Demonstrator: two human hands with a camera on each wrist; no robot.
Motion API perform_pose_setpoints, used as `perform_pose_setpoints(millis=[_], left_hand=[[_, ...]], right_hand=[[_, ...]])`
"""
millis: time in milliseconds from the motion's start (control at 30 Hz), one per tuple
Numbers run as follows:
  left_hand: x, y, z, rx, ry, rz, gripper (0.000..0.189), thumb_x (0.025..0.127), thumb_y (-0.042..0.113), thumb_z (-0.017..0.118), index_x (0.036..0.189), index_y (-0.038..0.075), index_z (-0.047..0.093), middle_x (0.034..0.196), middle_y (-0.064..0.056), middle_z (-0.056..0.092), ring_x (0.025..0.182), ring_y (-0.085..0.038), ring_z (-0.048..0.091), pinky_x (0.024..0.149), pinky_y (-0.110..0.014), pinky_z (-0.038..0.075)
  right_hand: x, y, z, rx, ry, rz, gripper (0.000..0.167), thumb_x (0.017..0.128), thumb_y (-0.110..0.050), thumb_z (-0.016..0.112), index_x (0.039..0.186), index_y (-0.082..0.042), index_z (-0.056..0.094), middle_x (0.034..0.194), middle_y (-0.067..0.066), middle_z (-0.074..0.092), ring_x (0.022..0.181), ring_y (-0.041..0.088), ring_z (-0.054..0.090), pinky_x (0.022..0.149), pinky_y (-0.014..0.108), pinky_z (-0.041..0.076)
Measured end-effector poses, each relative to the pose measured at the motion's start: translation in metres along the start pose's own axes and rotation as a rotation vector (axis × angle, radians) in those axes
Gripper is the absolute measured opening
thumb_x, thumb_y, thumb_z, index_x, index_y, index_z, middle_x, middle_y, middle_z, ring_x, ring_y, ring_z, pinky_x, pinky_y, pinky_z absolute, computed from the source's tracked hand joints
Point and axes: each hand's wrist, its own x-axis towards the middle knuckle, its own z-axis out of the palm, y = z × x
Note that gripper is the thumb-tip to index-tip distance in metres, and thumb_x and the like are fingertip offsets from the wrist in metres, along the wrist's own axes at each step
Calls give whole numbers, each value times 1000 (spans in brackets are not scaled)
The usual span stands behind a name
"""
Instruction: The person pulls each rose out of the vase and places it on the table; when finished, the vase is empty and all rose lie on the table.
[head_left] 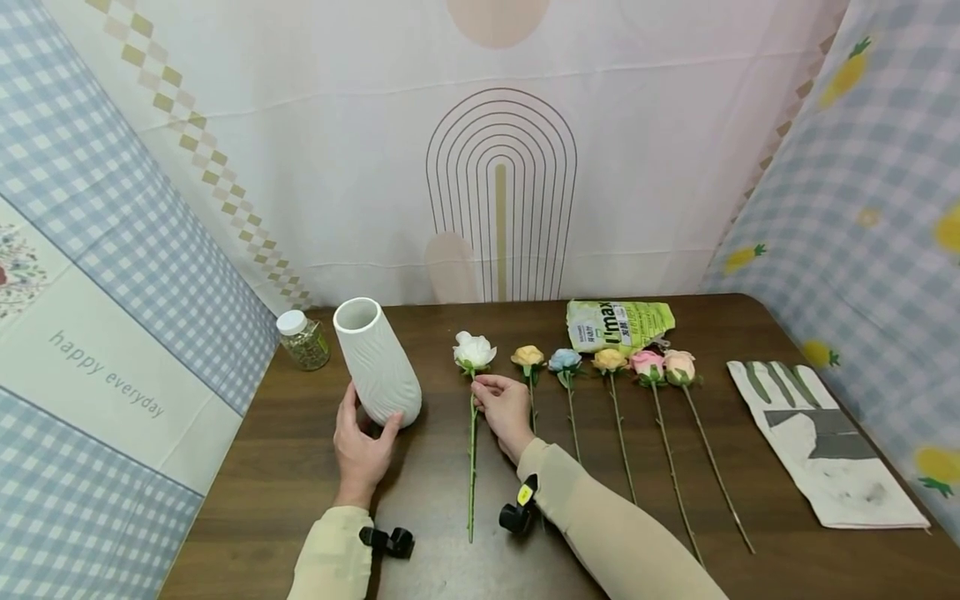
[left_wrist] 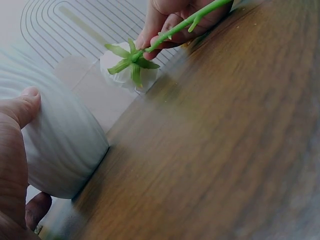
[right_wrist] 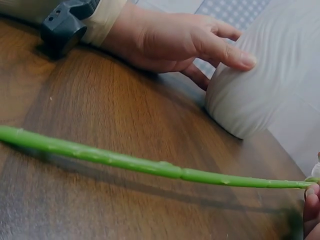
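My left hand (head_left: 362, 447) holds the lower part of a white ribbed vase (head_left: 378, 358), thumb on the near side and fingers behind it. The vase stands upright with its mouth facing up. My right hand (head_left: 505, 410) pinches the green stem (right_wrist: 150, 166) of a white rose (head_left: 474, 352) just below its bloom. In the left wrist view, the green sepals (left_wrist: 134, 62) show under the white petals, close to the fingertips. The stem's lower end points toward me, its shadow on the table beside it.
Right of my hand lie a yellow rose (head_left: 528, 356), a blue rose (head_left: 565, 361), another yellow rose (head_left: 610, 360), a pink rose (head_left: 647, 364) and a peach rose (head_left: 680, 367). A green packet (head_left: 621, 325) is behind them, white gloves (head_left: 825, 450) far right, a jar (head_left: 303, 340) left.
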Motion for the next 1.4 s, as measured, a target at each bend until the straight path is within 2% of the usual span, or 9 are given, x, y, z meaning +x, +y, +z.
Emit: perform_pose_setpoints(millis=[200,367,533,767,1033,1233,1400], left_hand=[[4,2,0,5,14,22,87,73,21,84,147,13,39,132,-12,53,116,-23,51,76,-36,50],[5,3,-1,4,16,34,87,72,21,84,147,12,40,132,-13,53,115,-24,52,76,-33,50],[2,2,-7,8,10,21,87,73,19,84,147,11,39,130,-13,53,113,-24,52,75,-32,50],[-3,-1,-12,22,1,-6,86,75,18,82,148,11,38,132,-13,51,117,-23,50,81,-35,51],[-4,-1,-8,17,4,6,85,74,17,82,147,8,39,131,-15,52,117,-24,51,80,-46,50],[-3,2,-5,-2,-2,4,85,74,17,82,147,9,39,129,-15,53,115,-23,51,79,-46,51],[-3,2,-2,-9,-3,10,85,74,17,83,147,11,39,130,-13,53,115,-23,51,79,-41,52]], right_hand=[[1,-1,-1,-34,-13,-8,15,86,-6,71,98,2,74,87,16,72,64,13,65,60,24,54],[0,-1,1,-89,-1,-18,14,86,-7,72,98,0,74,83,11,72,65,13,67,61,25,55],[-4,1,5,-144,3,-34,13,86,-8,72,96,-1,75,78,6,71,64,12,67,60,25,55],[-8,3,8,-223,6,-51,10,86,-10,72,94,-4,76,75,2,70,61,12,66,57,26,54],[-7,5,5,-248,22,-65,9,86,-10,72,92,-4,76,74,2,70,61,11,66,57,26,54],[-6,5,1,-249,33,-63,8,85,-10,73,91,-6,77,73,2,69,60,12,66,56,27,54],[-4,7,-2,-260,42,-85,7,85,-10,73,90,-6,77,73,1,69,59,12,65,55,26,54]])
